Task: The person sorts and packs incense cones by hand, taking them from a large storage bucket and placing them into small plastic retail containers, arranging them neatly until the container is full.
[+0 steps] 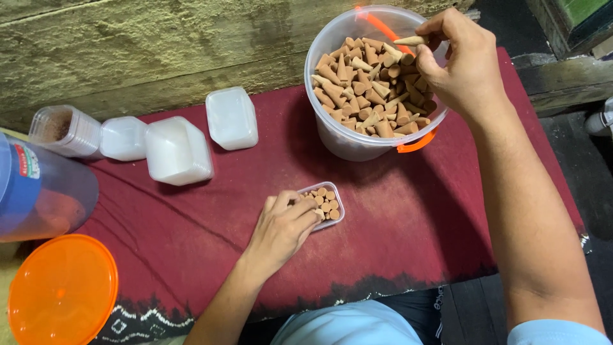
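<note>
Cones of reddish-brown pressed material, small and pointed, fill a clear plastic bucket (357,137) standing at the far side of a table covered with a dark red cloth (383,217). An orange handle runs around the bucket's rim. One pale cone (410,41) is pinched between the thumb and fingertips of the right hand (461,64), held just above the heap near the bucket's right rim; that grip is narrow and closed on the cone.

Nearer the person, in the middle of the cloth, sits a small clear rectangular box (329,206) with cones standing upright inside it, flat bases up. The left hand (281,231) rests on the cloth with its fingers curled against the box's left side, touching it; the grip looks loosely closed, and whether it holds a cone cannot be told.

To the left lie three more small clear boxes, turned over or stacked (177,152), and beside them a small clear tub of brown powder (62,131). At the left edge stands a large clear container (41,191), and below it an orange round lid (62,291) lies flat. A weathered wooden wall (159,45) runs behind the table.
</note>
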